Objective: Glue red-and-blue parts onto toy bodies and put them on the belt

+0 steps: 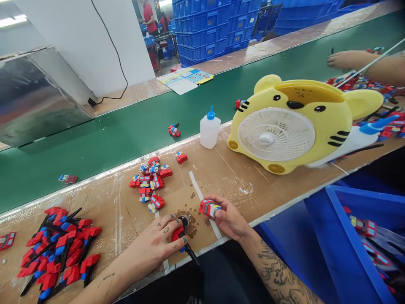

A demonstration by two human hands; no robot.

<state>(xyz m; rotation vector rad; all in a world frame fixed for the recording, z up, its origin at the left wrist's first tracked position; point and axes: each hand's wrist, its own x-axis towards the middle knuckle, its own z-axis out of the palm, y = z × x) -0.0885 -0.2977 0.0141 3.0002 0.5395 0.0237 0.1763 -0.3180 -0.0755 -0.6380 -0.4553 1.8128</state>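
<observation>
My right hand (232, 220) pinches a small red toy body piece (207, 207) with grey, white and yellow parts, held just above the table. My left hand (158, 238) is closed on a red-and-blue toy piece (177, 233) with a black rod (191, 254) pointing toward the table's front edge. Its fingers partly cover that piece. A small round dark cap-like thing (183, 221) sits at the fingertips, beside dark wet spots on the cardboard. Beyond my left hand lies a cluster of similar red toy bodies (155, 182). A pile of red-and-blue pieces with black rods (60, 249) is at the left.
A white bottle with blue nozzle (210, 130) and a yellow animal-shaped fan (284, 126) stand along the green conveyor belt (126, 122). A blue crate (343, 236) holding toys is at lower right. Another person's hand (343, 60) reaches over the belt.
</observation>
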